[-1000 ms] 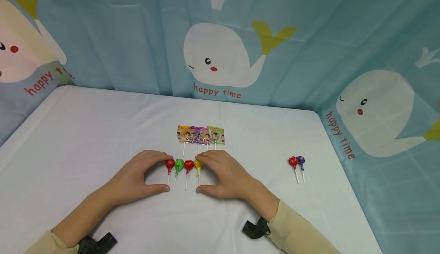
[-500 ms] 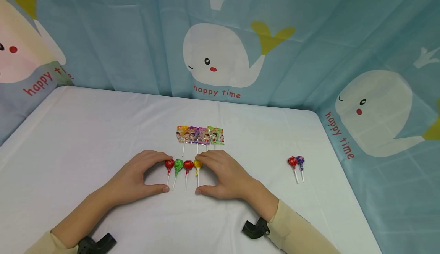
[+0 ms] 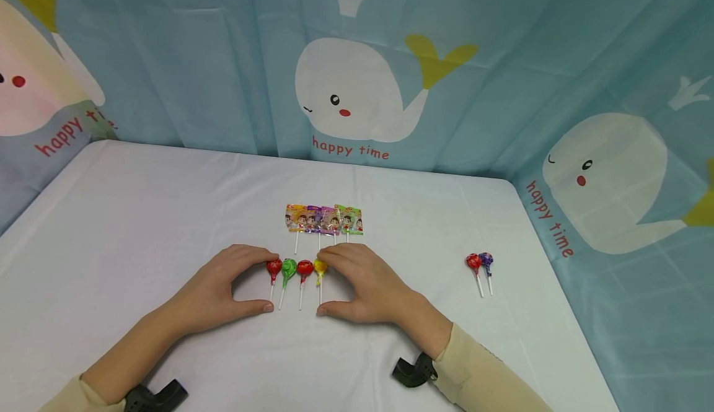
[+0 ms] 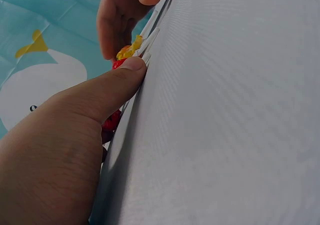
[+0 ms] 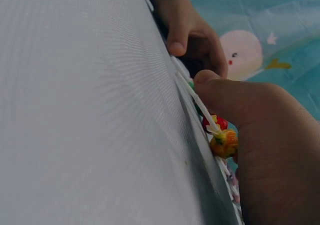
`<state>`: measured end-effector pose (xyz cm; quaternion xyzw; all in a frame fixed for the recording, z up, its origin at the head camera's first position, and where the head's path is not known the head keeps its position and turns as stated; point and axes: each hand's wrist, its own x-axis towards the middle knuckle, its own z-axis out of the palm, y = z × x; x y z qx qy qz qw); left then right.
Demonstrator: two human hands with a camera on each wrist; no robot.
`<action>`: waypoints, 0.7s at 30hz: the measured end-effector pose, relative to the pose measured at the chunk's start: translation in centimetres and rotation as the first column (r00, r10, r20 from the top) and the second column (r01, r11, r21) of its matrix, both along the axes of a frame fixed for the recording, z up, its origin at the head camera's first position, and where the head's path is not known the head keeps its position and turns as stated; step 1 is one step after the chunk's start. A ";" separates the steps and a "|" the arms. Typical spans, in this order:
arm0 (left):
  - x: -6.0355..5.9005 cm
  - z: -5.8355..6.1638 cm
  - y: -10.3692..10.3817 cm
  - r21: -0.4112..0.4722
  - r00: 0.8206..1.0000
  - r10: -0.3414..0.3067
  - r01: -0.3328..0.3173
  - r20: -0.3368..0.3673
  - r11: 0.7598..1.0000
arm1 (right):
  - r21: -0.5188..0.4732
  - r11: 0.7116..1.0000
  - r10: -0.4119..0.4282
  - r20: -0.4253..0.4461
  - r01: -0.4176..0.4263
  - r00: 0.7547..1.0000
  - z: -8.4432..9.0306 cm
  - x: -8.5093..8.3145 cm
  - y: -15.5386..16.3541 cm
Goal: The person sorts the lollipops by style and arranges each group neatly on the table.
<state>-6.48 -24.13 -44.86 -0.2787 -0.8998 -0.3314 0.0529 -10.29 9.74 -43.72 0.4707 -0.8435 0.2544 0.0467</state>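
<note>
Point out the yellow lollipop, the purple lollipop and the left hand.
yellow lollipop (image 3: 320, 267), head view, wrapped candy head.
purple lollipop (image 3: 486, 259), head view, candy head.
left hand (image 3: 220, 285), head view, back of the hand.

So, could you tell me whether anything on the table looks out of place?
Two round lollipops, red and purple, lie off to the right, apart from the row of four between the hands. Nothing looks spilled or damaged.

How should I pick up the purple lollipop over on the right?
Best to pinch its white stick near the bottom end, coming from above on the near side. The purple lollipop lies flat, touching or nearly touching a red lollipop, so the heads are crowded, while the sticks point toward you with a little room between them.
</note>
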 end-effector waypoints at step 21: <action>0.0 -0.2 0.0 0.004 1.000 -0.005 0.005 -0.004 1.000 | -0.028 1.000 0.006 -0.133 -0.010 0.991 0.7 0.6 2.1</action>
